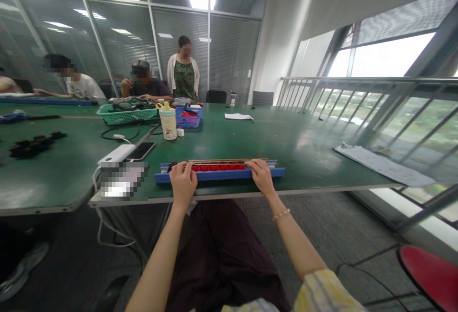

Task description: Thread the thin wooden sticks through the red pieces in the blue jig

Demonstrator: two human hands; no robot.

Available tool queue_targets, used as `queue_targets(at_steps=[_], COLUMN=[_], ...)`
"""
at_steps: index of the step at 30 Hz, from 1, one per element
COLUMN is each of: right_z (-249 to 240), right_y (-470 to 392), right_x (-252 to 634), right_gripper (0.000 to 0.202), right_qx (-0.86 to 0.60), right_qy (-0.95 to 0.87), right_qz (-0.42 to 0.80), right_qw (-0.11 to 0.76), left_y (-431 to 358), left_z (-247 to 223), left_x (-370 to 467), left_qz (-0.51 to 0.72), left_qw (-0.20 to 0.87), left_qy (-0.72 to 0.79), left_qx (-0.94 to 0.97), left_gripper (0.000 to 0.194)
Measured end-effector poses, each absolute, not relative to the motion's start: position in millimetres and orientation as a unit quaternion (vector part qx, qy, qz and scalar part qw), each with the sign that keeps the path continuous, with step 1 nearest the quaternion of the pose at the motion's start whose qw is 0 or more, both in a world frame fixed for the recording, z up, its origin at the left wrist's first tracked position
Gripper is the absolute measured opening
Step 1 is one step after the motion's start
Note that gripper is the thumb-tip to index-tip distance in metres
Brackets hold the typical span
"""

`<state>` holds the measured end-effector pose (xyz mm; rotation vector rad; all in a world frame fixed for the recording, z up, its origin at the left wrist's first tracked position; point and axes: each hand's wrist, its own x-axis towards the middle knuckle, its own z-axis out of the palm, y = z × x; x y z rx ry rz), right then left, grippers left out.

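A long blue channel (223,175) lies crosswise near the table's front edge. Inside it sits a row of red parts (218,167), with thin yellowish strips (229,161) running lengthwise along the top. My left hand (183,183) is over the channel's left part, fingers bent and closed at the left end of a strip. Toward the right, my right hand (263,176) pinches the strip's other end between thumb and fingers. The fingertips are small and partly hidden. A dark piece (172,165) shows in the channel beside my left hand.
Left of the channel lie a phone (141,151) and a white power bank (117,155) with cables. Behind stand a cream bottle (168,122), a green basket (127,115) and a blue basket (189,119). A clipboard (382,163) lies right. Several people are across the table.
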<state>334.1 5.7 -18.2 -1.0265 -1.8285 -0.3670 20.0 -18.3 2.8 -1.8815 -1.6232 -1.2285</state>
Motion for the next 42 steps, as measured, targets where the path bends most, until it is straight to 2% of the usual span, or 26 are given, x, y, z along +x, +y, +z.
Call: queue_targets(at_steps=[21, 42], right_z=[-14.4, -23.3], right_y=[9.1, 11.2], right_x=[331.3, 336.2], right_gripper=[0.029, 0.024], right_qx=[-0.433, -0.466], right_qy=[-0.754, -0.712], right_qz=[-0.154, -0.172], right_qw=[0.469, 0.497], left_y=[-12.1, -16.9], left_z=[3.1, 2.4], left_x=[20.2, 20.2], left_qz=[-0.456, -0.425], left_qw=[0.187, 0.185], left_qy=[-0.560, -0.575], left_qx=[-0.666, -0.674], left_gripper=[0.030, 0.028])
